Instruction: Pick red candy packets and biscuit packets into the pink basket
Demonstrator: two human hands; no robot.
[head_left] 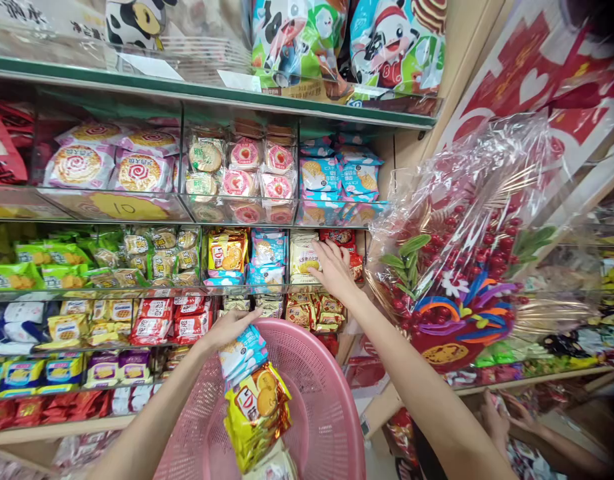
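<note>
My right hand (333, 270) reaches into a shelf compartment, thumb and fingers apart, touching the stacked cream-coloured biscuit packets (303, 259). My left hand (234, 330) is closed over the far left rim of a pink plastic basket (331, 387); its fingertips are partly hidden. Inside the basket, blue biscuit packets (244, 353) lie just below the left hand. Nearer me come yellow biscuit packets (259, 413), then pale packets (274, 465) cut off by the frame's bottom edge.
Clear-fronted shelves (151, 283) hold several rows of snack packets. A cellophane-wrapped bouquet (451, 280) sticks out close to my right forearm. Large cow-print bags (391, 47) stand on the top shelf. At the lower right, another person's hands (507, 417) are visible.
</note>
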